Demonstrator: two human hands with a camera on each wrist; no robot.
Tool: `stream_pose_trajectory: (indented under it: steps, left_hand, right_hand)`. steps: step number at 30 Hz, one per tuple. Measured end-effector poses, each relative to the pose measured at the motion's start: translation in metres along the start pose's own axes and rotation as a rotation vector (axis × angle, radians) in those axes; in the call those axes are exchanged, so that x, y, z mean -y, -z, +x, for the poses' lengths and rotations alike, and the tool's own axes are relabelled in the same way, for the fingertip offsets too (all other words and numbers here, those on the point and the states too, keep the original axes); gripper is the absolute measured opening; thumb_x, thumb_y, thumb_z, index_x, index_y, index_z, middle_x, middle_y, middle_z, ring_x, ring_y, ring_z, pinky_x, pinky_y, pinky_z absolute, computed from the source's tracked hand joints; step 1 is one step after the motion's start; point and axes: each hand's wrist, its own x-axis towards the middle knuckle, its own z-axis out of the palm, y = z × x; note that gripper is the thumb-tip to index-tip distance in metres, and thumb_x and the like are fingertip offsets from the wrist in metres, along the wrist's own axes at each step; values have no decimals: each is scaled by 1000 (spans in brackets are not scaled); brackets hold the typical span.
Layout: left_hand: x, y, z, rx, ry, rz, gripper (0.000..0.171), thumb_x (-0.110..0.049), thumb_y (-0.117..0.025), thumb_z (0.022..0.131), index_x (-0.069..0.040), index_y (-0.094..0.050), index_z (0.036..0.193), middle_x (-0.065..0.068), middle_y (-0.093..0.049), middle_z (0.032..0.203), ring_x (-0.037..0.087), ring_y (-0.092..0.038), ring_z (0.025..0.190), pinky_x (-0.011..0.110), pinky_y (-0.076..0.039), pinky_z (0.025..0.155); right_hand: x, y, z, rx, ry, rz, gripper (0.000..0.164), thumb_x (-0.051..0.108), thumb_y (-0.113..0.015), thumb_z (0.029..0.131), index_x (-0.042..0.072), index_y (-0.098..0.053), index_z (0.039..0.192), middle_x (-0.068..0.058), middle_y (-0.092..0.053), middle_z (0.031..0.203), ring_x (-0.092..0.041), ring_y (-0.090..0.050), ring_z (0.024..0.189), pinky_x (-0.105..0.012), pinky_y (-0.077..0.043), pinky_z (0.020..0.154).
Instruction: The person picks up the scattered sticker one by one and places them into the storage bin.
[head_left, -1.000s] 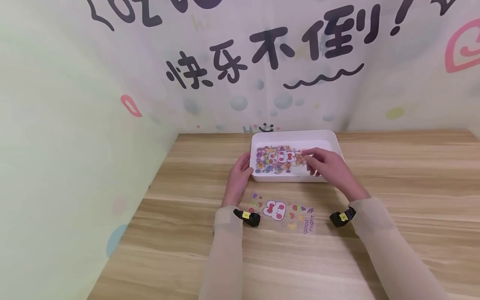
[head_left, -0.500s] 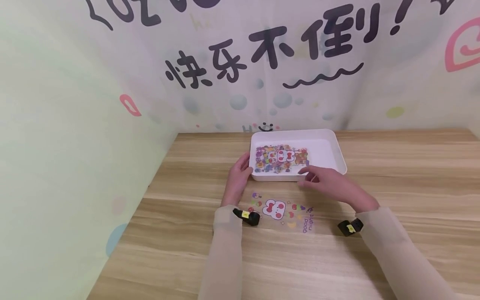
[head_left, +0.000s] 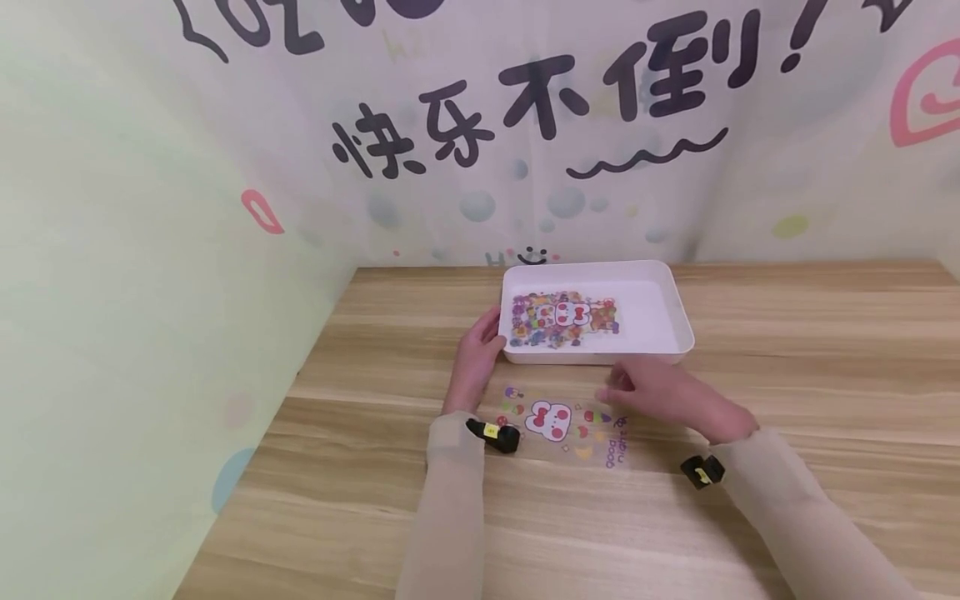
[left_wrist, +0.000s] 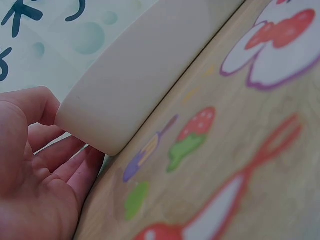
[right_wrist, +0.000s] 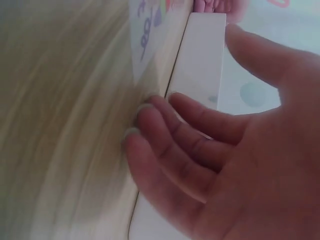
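A white shallow tray [head_left: 652,317] stands at the back of the wooden table. My left hand [head_left: 476,358] grips its near left corner, thumb at the front edge and fingers along the side, as the left wrist view [left_wrist: 45,150] shows. In the tray's left half lies a clear piece printed with a bunny, amid many small colourful pictures [head_left: 566,317]. Before the tray, a clear sheet [head_left: 551,421] with a bunny face, fruit and "good night" lies flat. Over its far right corner hovers my right hand [head_left: 660,392], fingers loosely bent and holding nothing in the right wrist view.
The wood-grain table [head_left: 825,375] reaches to a printed cloth wall [head_left: 450,208] close behind the tray. Another pale wall [head_left: 150,333] rises along the left edge. Black wrist cameras [head_left: 495,435] sit at both cuffs.
My right hand has left the inside of the tray and come back toward me, over the front edge to the sheet's right side. The left hand and the tray have stayed put.
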Motion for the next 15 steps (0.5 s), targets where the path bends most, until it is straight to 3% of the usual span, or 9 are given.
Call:
stream_pose_trajectory:
  steps: [4,7,11,15]
  left_hand:
    - [0,-1,-2,-4,-4,-5,47,-10,-47,89,-24,-40,134,-9,-40,135,7,-38,121,24,-36,96]
    - [0,-1,-2,-9,-8,-6,47,-10,-47,90,-24,-40,134,-9,-40,135,7,-38,122,24,-36,96]
    - [1,-1,-2,-11,-9,2,47,-10,-47,89,-24,-40,134,-10,-40,134,8,-38,121,24,-36,96]
    - [0,-1,-1,-8,-8,1,47,-9,-47,89,-24,-40,134,-9,-40,135,7,-38,121,25,-36,96]
  right_hand:
    - [6,-3,-3,37,-61,-64,39,49,-60,79,10,-57,82,1,-52,65,-14,-46,59,-27,-39,52]
    - [12,-7,-6,50,-92,-158,45,57,-55,78,14,-56,67,3,-47,55,-13,-42,50,-26,-34,46]
    - [17,-12,-9,77,-111,-265,57,69,-46,75,16,-51,55,3,-42,52,-13,-38,48,-27,-31,44]
    - [21,-16,-11,110,-130,-302,58,72,-45,72,18,-49,50,5,-39,50,-12,-36,48,-26,-28,44]
